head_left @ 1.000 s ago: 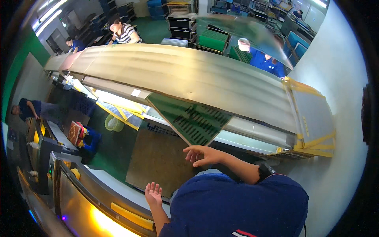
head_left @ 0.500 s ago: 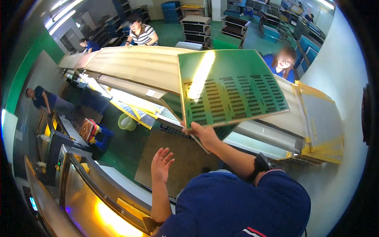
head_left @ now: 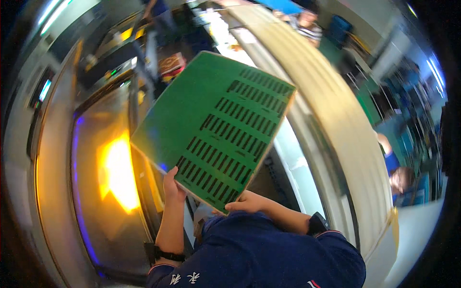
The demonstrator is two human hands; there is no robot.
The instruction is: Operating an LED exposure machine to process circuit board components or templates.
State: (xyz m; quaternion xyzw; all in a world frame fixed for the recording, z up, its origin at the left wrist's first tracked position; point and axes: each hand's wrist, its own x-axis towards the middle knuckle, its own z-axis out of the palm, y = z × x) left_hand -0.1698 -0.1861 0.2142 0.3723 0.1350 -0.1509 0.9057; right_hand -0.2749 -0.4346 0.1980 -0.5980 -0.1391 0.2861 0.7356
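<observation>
A flat green panel (head_left: 177, 110) with rows of short dark bars and a thin pale edge is held up, tilted, in front of my body. My left hand (head_left: 174, 186) grips its lower left edge, with the thumb on the front face. At the bottom corner, my right hand (head_left: 244, 202) holds the panel's edge. The fingers behind the panel are hidden on both hands.
To the left stands a machine with a glowing yellow-lit bed (head_left: 117, 177) and a raised lid (head_left: 55, 173). A long pale-topped bench (head_left: 331, 105) curves along the right. People sit beyond it, and a red patterned item (head_left: 171, 66) lies behind the panel.
My view has swung left toward the lit machine, and the panel has come with it. My left hand, open and empty before, now grips the panel along with my right.
</observation>
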